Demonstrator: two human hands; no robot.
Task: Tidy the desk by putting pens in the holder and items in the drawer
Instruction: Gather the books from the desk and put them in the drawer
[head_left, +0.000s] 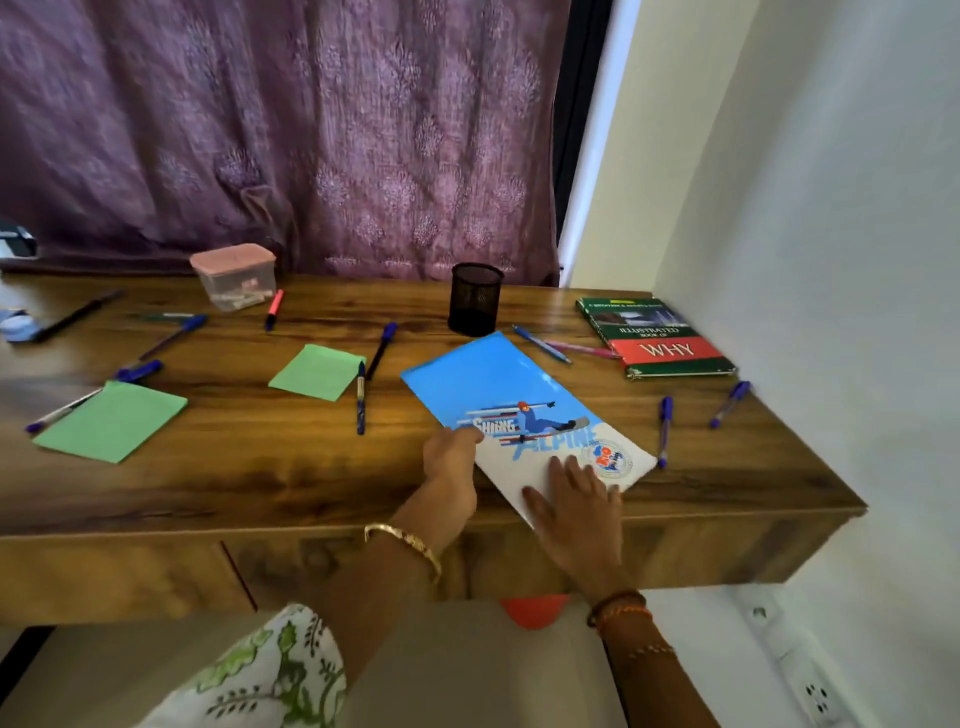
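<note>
A blue and white notebook (511, 400) with a skier picture lies slantwise on the wooden desk (260, 478). My left hand (451, 462) grips its left edge with curled fingers. My right hand (574, 499) presses flat on its near white corner. A black mesh pen holder (475, 299) stands upright behind the notebook. Several pens are scattered over the desk, among them a blue one (360, 397), another (664, 431) right of the notebook and a red-capped marker (274, 309). The drawer front (337, 566) under the desk edge is shut.
Two green paper pads (111, 421) (317, 371) lie on the left half. A clear box with a pink lid (234, 275) stands at the back. A green and red book (657, 335) lies at the right by the white wall. A purple curtain hangs behind.
</note>
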